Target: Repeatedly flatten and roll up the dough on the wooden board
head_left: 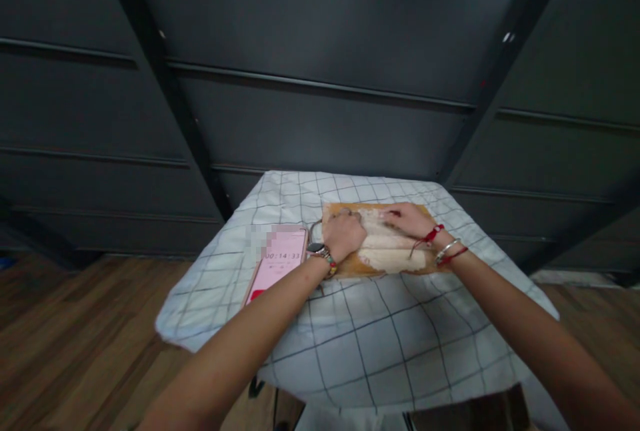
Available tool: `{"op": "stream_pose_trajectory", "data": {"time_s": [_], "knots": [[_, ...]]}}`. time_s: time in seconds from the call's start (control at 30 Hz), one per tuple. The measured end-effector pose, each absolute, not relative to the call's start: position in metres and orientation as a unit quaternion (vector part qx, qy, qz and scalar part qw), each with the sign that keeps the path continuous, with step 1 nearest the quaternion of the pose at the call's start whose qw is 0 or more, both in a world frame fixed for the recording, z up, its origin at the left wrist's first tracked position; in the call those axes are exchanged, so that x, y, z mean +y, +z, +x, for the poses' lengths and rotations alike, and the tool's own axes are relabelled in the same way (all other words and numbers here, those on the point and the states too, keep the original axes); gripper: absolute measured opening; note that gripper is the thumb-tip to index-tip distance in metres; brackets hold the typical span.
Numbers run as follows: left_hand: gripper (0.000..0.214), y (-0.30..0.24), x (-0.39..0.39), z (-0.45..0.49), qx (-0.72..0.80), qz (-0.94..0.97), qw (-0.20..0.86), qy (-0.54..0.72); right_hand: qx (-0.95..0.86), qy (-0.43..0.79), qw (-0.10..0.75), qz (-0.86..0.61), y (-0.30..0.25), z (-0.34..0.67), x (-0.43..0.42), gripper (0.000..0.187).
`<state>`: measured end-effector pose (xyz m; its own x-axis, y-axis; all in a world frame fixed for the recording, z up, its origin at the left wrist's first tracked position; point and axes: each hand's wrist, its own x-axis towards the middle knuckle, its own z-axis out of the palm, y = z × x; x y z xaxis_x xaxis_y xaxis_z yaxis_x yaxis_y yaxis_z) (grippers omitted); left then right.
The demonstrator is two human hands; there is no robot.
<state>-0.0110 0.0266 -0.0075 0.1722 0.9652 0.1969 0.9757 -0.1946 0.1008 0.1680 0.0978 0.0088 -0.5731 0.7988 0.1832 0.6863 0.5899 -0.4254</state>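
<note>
Left hand (345,236) on brown-and-cream sheet (393,252), right hand (411,220) at its right half, both grips' closure indeterminable, smartphone (281,259) beside its left edge

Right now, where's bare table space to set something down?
Bare cloth: behind the sheet, toward the wall; left of the phone; in front of the sheet, between the forearms. Crowded: the sheet, under the left hand and right hand, and its gap to the phone, where the watch sits.
</note>
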Motion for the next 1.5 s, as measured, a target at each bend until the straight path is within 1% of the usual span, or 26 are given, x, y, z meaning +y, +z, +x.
{"op": "stream_pose_trajectory", "data": {"time_s": [0.07, 0.13, 0.23, 0.33, 0.37, 0.4, 0.5, 0.53, 0.57, 0.63, 0.67, 0.77, 0.8, 0.83, 1.03, 1.17, 1.3, 1.4, 1.5], "knots": [[0.026, -0.007, 0.026, -0.011, -0.636, -0.764, 0.025, -0.109, -0.847, 0.147, 0.240, -0.451, 0.012, 0.177, 0.111, 0.023], [0.026, -0.007, 0.026, -0.012, -0.635, -0.764, 0.024, -0.107, -0.846, 0.143, 0.251, -0.448, 0.013, 0.186, 0.124, 0.021], [0.027, -0.007, 0.026, -0.012, -0.635, -0.764, 0.024, -0.109, -0.874, 0.144, 0.200, -0.420, 0.008, 0.191, 0.136, 0.016], [0.028, -0.008, 0.026, -0.012, -0.637, -0.762, 0.023, -0.111, -0.893, 0.115, 0.154, -0.407, -0.002, 0.185, 0.140, 0.013], [0.028, -0.008, 0.026, -0.012, -0.637, -0.762, 0.020, -0.112, -0.900, 0.104, 0.144, -0.397, -0.005, 0.182, 0.141, 0.014], [0.028, -0.008, 0.026, -0.012, -0.637, -0.762, 0.016, -0.112, -0.906, 0.096, 0.135, -0.390, -0.008, 0.179, 0.142, 0.022], [0.028, -0.007, 0.027, -0.011, -0.639, -0.762, 0.003, -0.109, -0.896, 0.090, 0.099, -0.424, -0.010, 0.172, 0.144, 0.058], [0.028, -0.007, 0.027, -0.011, -0.640, -0.761, 0.001, -0.106, -0.888, 0.097, 0.084, -0.441, -0.009, 0.171, 0.145, 0.064], [0.029, -0.006, 0.027, -0.011, -0.642, -0.759, -0.001, -0.104, -0.883, 0.110, 0.071, -0.450, -0.008, 0.171, 0.145, 0.066], [0.029, -0.006, 0.027, -0.011, -0.647, -0.756, -0.001, -0.102, -0.885, 0.148, 0.067, -0.436, -0.005, 0.173, 0.145, 0.062], [0.029, -0.006, 0.026, -0.011, -0.648, -0.755, 0.000, -0.103, -0.888, 0.164, 0.077, -0.423, -0.005, 0.174, 0.145, 0.056], [0.029, -0.007, 0.026, -0.012, -0.647, -0.754, 0.005, -0.112, -0.887, 0.184, 0.103, -0.411, -0.009, 0.178, 0.142, 0.024], [0.029, -0.008, 0.026, -0.012, -0.645, -0.756, 0.005, -0.113, -0.886, 0.185, 0.110, -0.410, -0.011, 0.179, 0.140, 0.016], [0.029, -0.008, 0.026, -0.012, -0.644, -0.757, 0.005, -0.112, -0.887, 0.186, 0.114, -0.408, -0.012, 0.179, 0.139, 0.013], [0.029, -0.009, 0.027, -0.012, -0.647, -0.754, 0.000, -0.112, -0.896, 0.181, 0.123, -0.387, -0.001, 0.176, 0.135, 0.016], [0.029, -0.009, 0.027, -0.011, -0.650, -0.751, -0.004, -0.121, -0.914, 0.126, 0.113, -0.369, 0.006, 0.177, 0.128, 0.019], [0.029, -0.010, 0.028, -0.012, -0.647, -0.752, -0.002, -0.126, -0.915, 0.079, 0.092, -0.385, 0.006, 0.178, 0.116, 0.022], [0.028, -0.012, 0.028, -0.012, -0.644, -0.754, 0.006, -0.131, -0.906, 0.079, 0.114, -0.399, 0.008, 0.180, 0.113, 0.021], [0.027, -0.013, 0.028, -0.012, -0.645, -0.752, 0.008, -0.134, -0.904, 0.109, 0.131, -0.392, 0.010, 0.182, 0.114, 0.024]]}}
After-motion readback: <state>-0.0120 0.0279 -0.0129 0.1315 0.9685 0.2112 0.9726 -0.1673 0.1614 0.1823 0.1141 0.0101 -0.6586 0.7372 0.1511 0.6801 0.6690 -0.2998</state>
